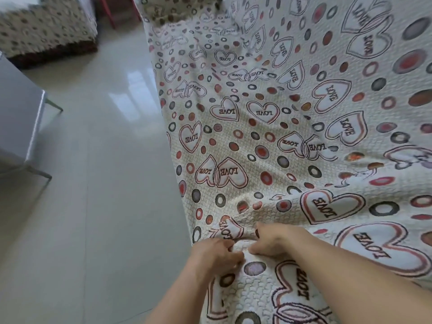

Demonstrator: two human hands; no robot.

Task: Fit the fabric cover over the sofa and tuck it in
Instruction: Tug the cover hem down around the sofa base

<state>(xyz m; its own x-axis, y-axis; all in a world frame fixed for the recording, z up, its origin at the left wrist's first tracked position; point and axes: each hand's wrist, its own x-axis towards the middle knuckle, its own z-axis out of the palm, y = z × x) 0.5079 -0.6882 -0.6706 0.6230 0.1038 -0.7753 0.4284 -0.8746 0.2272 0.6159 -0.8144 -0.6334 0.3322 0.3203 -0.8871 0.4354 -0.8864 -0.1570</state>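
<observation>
A cream quilted fabric cover (268, 141), printed with "LOVE" hearts and red and grey dots, lies spread over the sofa and fills the right of the view. The sofa itself is hidden under it. Close to me, both hands meet on a bunched fold of the cover near its left edge. My left hand (216, 256) grips the fold with curled fingers. My right hand (273, 242) pinches the same fold from the right, fingers curled into the cloth. The cover's left edge hangs down toward the floor.
A glossy pale tile floor (98, 183) lies left of the sofa. A grey table (18, 118) with metal legs stands at the far left. Another seat (46, 26) with a matching cover stands at the top left, red chair legs behind it.
</observation>
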